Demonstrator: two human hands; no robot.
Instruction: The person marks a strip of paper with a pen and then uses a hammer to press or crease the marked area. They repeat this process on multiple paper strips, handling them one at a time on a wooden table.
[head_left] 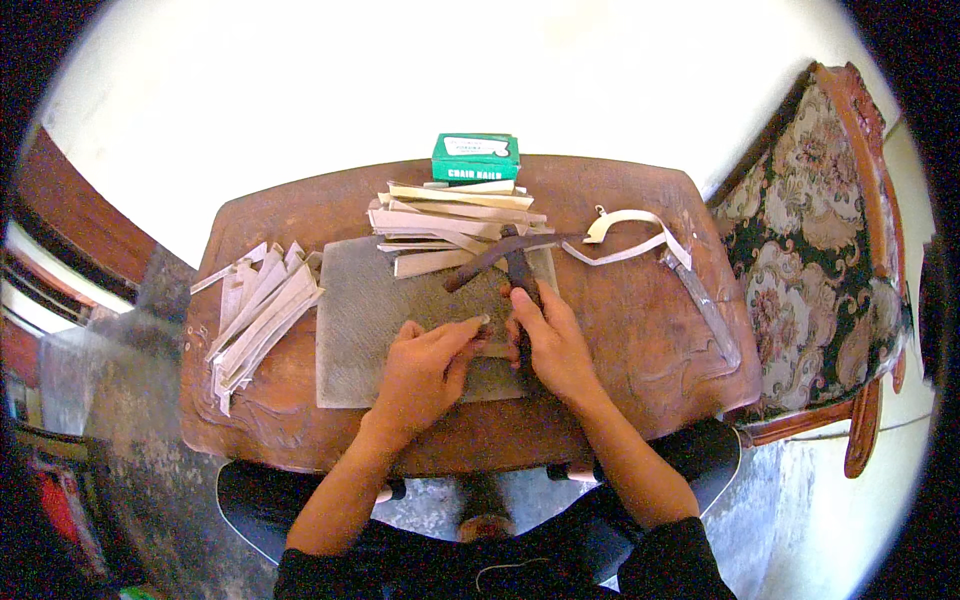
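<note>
My right hand (552, 340) is wrapped round the dark handle of a hammer (517, 270), whose long curved head points up and to the left over a grey mat (350, 320). To its left, my left hand (428, 362) is closed in a pinch above the same mat. A small pale bit shows at its fingertips, too small to name. Beyond both hands lies a pile of flat beige strips (440, 220), partly on the mat's far edge. Another bundle of similar strips (265, 310) lies to the left of the mat.
The brown wooden table (640, 370) has carved corners. A green box (476, 157) stands at its far edge. On the right lie a looped cream strap (640, 217) and a worn, flat-bladed tool (705, 310). A floral-upholstered chair (800, 230) stands close to the table's right side.
</note>
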